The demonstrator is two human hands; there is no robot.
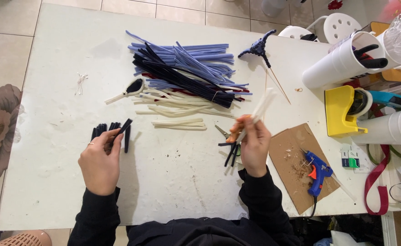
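Observation:
My left hand (100, 161) pinches a short black pipe-cleaner piece (122, 129) above a small pile of cut black pieces (104, 130) on the white table (50, 54). My right hand (254, 145) holds a bundle of white pipe cleaners (260, 108) pointing up and right. The same hand also has orange-handled scissors (227, 134) in it. Several short black pieces (231, 154) lie just under that hand. A big heap of blue, black and white pipe cleaners (187, 75) lies across the table's middle.
A blue glue gun (318, 172) rests on a brown cardboard sheet (296, 150) at right. A yellow tape dispenser (341, 111), white cups (341, 61), a dark blue twisted figure on a stick (258, 48) and red ribbon (377, 182) crowd the right side.

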